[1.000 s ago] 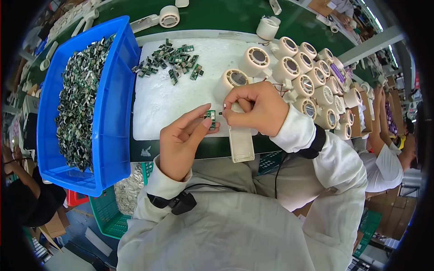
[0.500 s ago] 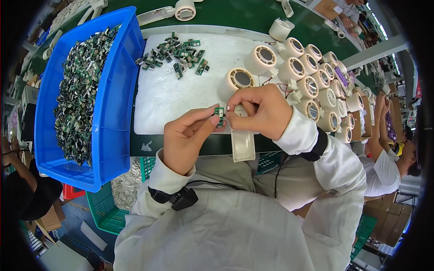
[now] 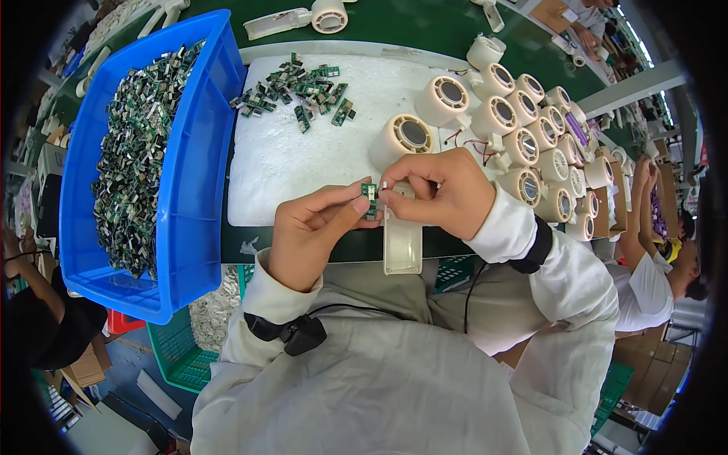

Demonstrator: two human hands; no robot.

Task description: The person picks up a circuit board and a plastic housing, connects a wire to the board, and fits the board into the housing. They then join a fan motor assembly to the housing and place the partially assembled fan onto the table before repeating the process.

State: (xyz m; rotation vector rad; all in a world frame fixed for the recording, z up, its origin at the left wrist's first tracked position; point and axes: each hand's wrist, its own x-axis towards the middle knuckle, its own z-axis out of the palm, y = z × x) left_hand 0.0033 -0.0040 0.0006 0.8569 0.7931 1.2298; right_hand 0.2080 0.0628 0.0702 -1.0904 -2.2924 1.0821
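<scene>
My left hand (image 3: 315, 235) is closed, its thumb and fingers pinching a small green circuit board (image 3: 369, 199) upright. Just to the right of that board, my right hand (image 3: 447, 193) pinches a tiny white plug connector (image 3: 384, 185); a slight gap seems to separate plug and board. Under my right hand lies a cream handheld fan, its round head (image 3: 413, 135) on the white foam pad and its open handle shell (image 3: 403, 249) pointing toward me over the bench edge. The right hand hides the fan's middle.
A blue bin (image 3: 193, 174) full of circuit boards stands at left. Several loose boards (image 3: 303, 89) lie on the foam pad (image 3: 280, 174). Cream fan heads (image 3: 523, 144) with red and black wires crowd the right side. Beyond runs a green belt (image 3: 402, 23). Other people work at both sides.
Both hands keep their pinch on the board and the plug, almost unmoved. The handle's near end has swung slightly left. On the far green belt, the fan parts have shifted right.
</scene>
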